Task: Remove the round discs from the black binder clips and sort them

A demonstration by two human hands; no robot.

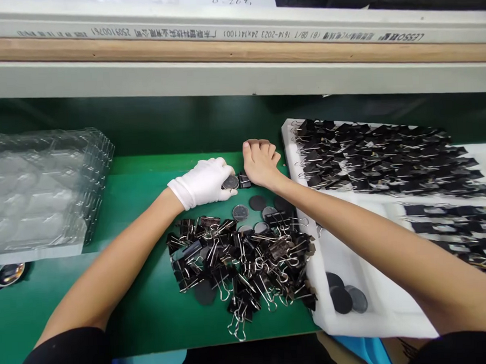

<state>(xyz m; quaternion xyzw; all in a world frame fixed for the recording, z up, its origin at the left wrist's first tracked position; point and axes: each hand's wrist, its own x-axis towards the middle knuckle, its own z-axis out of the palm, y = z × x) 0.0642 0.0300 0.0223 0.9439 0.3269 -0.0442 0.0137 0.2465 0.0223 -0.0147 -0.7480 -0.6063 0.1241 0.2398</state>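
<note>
Green covers the desk (148, 320) in front of us. At our right, a white foam tray (319, 286) carries rows of black clips (370, 155), and at the left we see a stack of clear plastic trays (34, 196). Between them, nearer our body, lies a loose pile of clips (278, 250). Beyond the pile, our left hand (205, 182), in a white glove, has its fingers closed on a grey disc (230, 182); our right hand (261, 162), bare, has its fingers curled — we cannot tell whether they grip anything. Loose discs (257, 203) — some dark, some grey — lie between the hands and the pile, and three more discs (341, 300) sit in the foam tray's near left corner. One single clip (245, 180) lies between the held disc and our right hand.
</note>
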